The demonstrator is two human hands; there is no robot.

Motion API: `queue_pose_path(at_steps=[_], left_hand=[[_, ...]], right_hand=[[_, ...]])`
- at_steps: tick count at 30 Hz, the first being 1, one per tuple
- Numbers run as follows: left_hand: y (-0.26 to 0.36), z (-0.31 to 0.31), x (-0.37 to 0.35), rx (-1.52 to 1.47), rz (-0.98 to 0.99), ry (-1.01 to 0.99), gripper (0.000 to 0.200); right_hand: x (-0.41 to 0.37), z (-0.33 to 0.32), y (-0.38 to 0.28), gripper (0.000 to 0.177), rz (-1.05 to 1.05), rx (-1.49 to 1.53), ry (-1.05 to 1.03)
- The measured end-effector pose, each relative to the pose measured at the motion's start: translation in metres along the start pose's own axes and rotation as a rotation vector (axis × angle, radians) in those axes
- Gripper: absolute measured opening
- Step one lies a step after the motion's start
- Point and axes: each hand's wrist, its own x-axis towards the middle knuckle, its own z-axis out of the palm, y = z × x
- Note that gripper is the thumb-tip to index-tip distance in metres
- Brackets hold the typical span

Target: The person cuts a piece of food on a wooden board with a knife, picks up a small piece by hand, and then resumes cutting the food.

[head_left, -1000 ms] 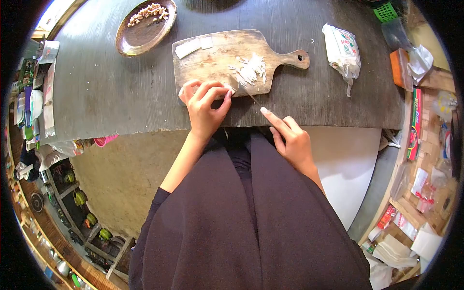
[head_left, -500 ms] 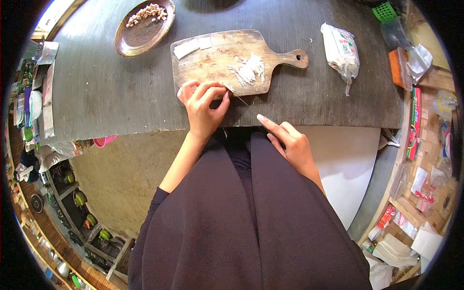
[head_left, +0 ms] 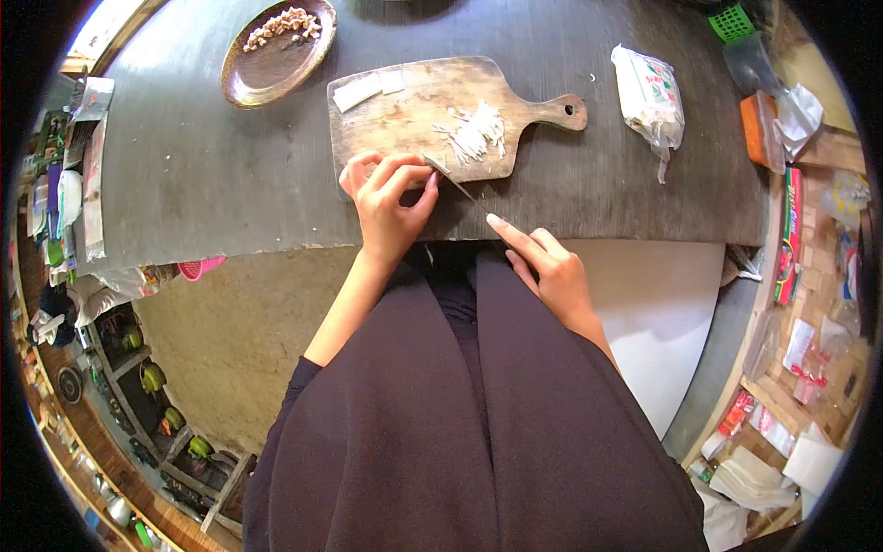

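Observation:
A wooden cutting board [head_left: 405, 124] with a handle lies on the dark table. White rectangular slices [head_left: 368, 89] rest at its upper left, and a heap of thin white strips [head_left: 474, 131] lies near the handle side. My left hand [head_left: 391, 198] is at the board's front edge, its fingertips pinched on a small piece, mostly hidden. My right hand [head_left: 547, 267] is beyond the table's front edge, closed on a thin knife [head_left: 463, 190], index finger along its back. The blade points to my left fingertips; its handle is hidden in the hand.
A brown oval plate [head_left: 276, 74] with small tan cubes stands at the back left. A white plastic packet [head_left: 648, 101] lies right of the board. An orange sponge [head_left: 762, 131] and a green basket [head_left: 731, 23] are at the right edge. Shelves with goods flank both sides.
My right hand has shifted slightly left and up, and the knife blade shows more plainly. My left hand has hardly moved.

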Motion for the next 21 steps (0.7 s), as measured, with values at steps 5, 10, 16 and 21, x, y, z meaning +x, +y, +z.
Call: queue_pose_path(at_steps=[5, 10, 16, 21], left_hand=[[0.0001, 0.0008, -0.0004, -0.003, -0.009, -0.015, 0.012], [0.0003, 0.0001, -0.0004, -0.013, -0.010, -0.009, 0.012], [0.0010, -0.0014, 0.0005, -0.020, -0.010, -0.011, 0.012], [0.0019, -0.0016, 0.0002, -0.006, -0.010, -0.017, 0.012]], right_hand=[[-0.0023, -0.0045, 0.0052, 0.059, 0.020, 0.008, 0.027], [-0.0005, -0.0091, 0.0052, 0.060, 0.019, 0.052, 0.039], [-0.0027, -0.0072, 0.0039, 0.056, -0.005, 0.059, -0.016], [-0.0029, -0.0083, 0.0010, 0.056, 0.012, 0.052, -0.042]])
